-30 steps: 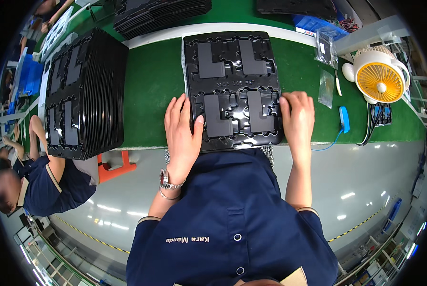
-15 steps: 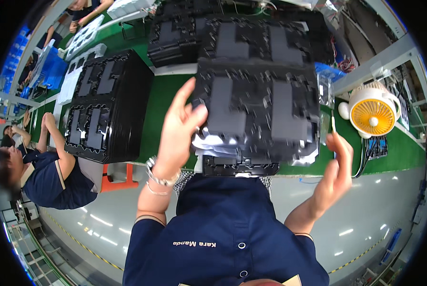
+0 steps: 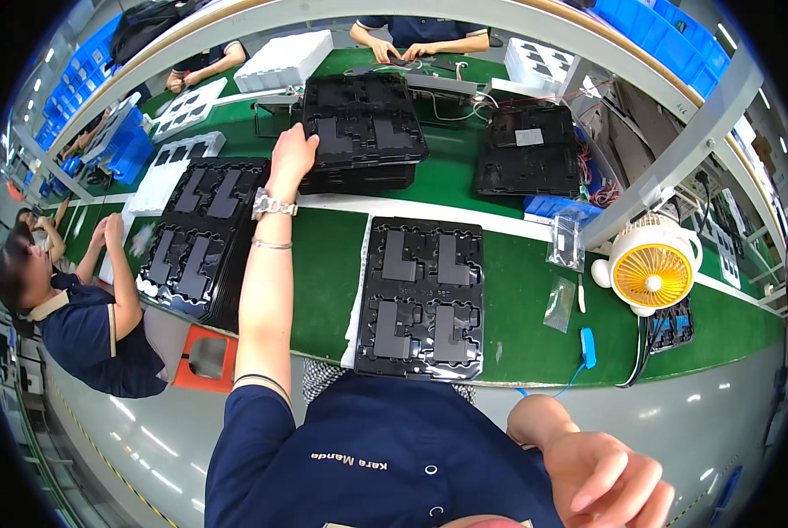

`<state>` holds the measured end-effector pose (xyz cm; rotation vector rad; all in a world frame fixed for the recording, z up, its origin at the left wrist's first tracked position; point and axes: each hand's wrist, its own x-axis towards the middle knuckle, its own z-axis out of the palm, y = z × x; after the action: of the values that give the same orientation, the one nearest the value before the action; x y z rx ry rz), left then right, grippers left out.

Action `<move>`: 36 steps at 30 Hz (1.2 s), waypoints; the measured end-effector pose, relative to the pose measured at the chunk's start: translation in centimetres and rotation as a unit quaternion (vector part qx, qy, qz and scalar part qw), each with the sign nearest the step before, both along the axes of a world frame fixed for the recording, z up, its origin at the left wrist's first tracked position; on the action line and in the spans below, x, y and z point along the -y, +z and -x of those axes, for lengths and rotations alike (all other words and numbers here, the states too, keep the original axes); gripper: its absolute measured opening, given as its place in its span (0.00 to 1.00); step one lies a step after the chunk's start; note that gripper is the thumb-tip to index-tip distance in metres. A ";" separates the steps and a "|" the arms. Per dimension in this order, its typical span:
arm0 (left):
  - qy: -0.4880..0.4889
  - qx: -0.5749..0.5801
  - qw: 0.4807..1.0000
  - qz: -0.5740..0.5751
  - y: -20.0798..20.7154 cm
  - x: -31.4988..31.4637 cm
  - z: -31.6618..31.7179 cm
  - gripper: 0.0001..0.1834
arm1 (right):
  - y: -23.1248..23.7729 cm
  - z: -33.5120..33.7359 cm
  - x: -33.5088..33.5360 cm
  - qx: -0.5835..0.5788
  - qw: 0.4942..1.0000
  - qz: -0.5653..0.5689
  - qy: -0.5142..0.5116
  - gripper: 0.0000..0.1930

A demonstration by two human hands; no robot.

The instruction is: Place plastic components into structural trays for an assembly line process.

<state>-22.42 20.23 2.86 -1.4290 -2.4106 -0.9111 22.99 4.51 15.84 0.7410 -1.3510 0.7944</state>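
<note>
My left arm stretches forward to a stack of black moulded trays (image 3: 363,132) at the back. My left hand (image 3: 294,158) is at the stack's left edge with its fingers curled in against the top tray; their tips are hidden. Low at the right, off the table's front edge, my right hand (image 3: 607,480) hangs with loosely bent fingers apart and nothing in them. Straight before me lies a black tray (image 3: 421,293) with L-shaped dark pieces in its several pockets. To its left stands a tall stack of similar filled trays (image 3: 205,238).
A yellow-and-white fan (image 3: 654,275) stands right, by a metal post (image 3: 684,163). Another black tray (image 3: 528,151) lies at the back right. A blue connector on a cord (image 3: 588,348) and clear bags (image 3: 567,242) lie nearby. Co-workers sit left (image 3: 103,326) and across (image 3: 420,35).
My left hand has gone forward to the back stack. My right hand has dropped toward me. The large blurred tray between my hands has left that spot; a tray lies flat on the table there.
</note>
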 end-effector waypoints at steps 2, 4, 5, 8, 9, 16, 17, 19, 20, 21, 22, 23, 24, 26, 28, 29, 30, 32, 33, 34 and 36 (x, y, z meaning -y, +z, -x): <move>0.040 -0.123 0.987 0.094 -0.3 -0.2 0.6 0.11 | 0.1 0.2 -0.3 -0.016 1.000 -0.012 -0.001 0.15; 0.052 -0.101 0.992 0.059 -0.9 -0.8 0.7 0.10 | 0.2 -0.9 -0.4 0.042 0.998 -0.029 -0.025 0.15; 0.058 -0.090 0.993 0.043 -1.3 -0.8 1.0 0.09 | 0.3 -1.3 -0.3 0.071 0.996 -0.037 -0.037 0.15; 0.048 -0.099 0.993 0.031 -1.1 -1.5 -0.1 0.09 | 0.8 -0.7 0.4 -0.010 0.996 0.015 -0.082 0.14; 0.034 -0.105 0.994 0.011 -1.4 -1.9 -0.2 0.09 | 1.2 -0.8 0.5 -0.037 0.994 0.025 -0.103 0.14; 0.011 -0.070 0.997 -0.004 -2.5 -1.4 1.6 0.19 | 3.1 -2.7 -0.4 -0.024 0.975 -0.084 -0.205 0.14; 0.010 -0.069 0.998 -0.010 -2.6 -1.7 1.6 0.19 | 3.7 -2.2 -0.6 -0.081 0.975 -0.070 -0.197 0.14; 0.016 -0.059 0.998 -0.005 -2.3 -1.5 1.4 0.19 | 4.3 -2.4 -0.8 -0.051 0.968 -0.128 -0.212 0.15; 0.019 -0.049 0.999 0.000 -2.1 -1.6 1.2 0.20 | 4.4 -3.1 -0.8 -0.020 0.962 -0.146 -0.232 0.16; 0.021 -0.049 0.999 0.000 -2.3 -1.7 1.1 0.20 | 4.5 -3.8 -1.0 0.014 0.955 -0.164 -0.248 0.16; 0.022 -0.049 0.999 -0.002 -2.5 -1.9 0.9 0.19 | 4.7 -4.4 -1.4 0.065 0.939 -0.202 -0.270 0.17; 0.024 -0.048 0.999 -0.003 -2.7 -2.2 0.7 0.19 | 4.9 -3.9 -1.5 0.018 0.949 -0.193 -0.248 0.15; 0.016 -0.048 0.999 -0.017 -3.1 -2.5 0.5 0.19 | 5.2 -3.0 -1.6 -0.031 0.956 -0.182 -0.227 0.14; 0.032 -0.068 0.997 -0.034 -4.0 -1.1 3.1 0.19 | 5.1 -1.1 -2.5 -0.113 0.959 -0.186 -0.184 0.12; 0.010 -0.073 0.996 -0.056 -3.3 -2.1 0.0 0.19 | 5.4 -2.3 -1.4 0.050 0.954 -0.188 -0.228 0.12; 0.008 -0.059 0.997 -0.043 -3.7 -3.4 -1.7 0.19 | 5.8 -3.5 -0.8 0.137 0.938 -0.187 -0.257 0.12; 0.021 -0.051 0.998 -0.039 -4.2 -2.1 -0.9 0.18 | 7.0 -4.1 -0.8 0.304 0.902 -0.157 -0.262 0.15; 0.055 -0.076 0.995 -0.028 -2.0 -0.1 0.0 0.18 | 6.7 -1.0 -6.3 0.129 0.825 -0.169 -0.524 0.04; 0.074 -0.072 0.995 -0.012 -1.4 1.3 0.6 0.18 | 8.2 -0.7 -7.1 0.199 0.673 -0.121 -0.702 0.04; 0.054 -0.041 0.998 -0.009 -1.9 -0.3 -1.2 0.18 | 11.6 -0.6 -10.0 0.174 0.703 -0.096 -0.682 0.04; 0.063 -0.046 0.997 -0.012 -1.9 -0.7 -1.7 0.18 | 16.5 0.2 -17.3 0.088 0.797 -0.040 -0.596 0.05</move>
<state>-20.67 20.90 0.95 -1.2651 -2.3824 -0.8233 22.78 21.79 32.38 -0.2251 -1.6714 -0.2326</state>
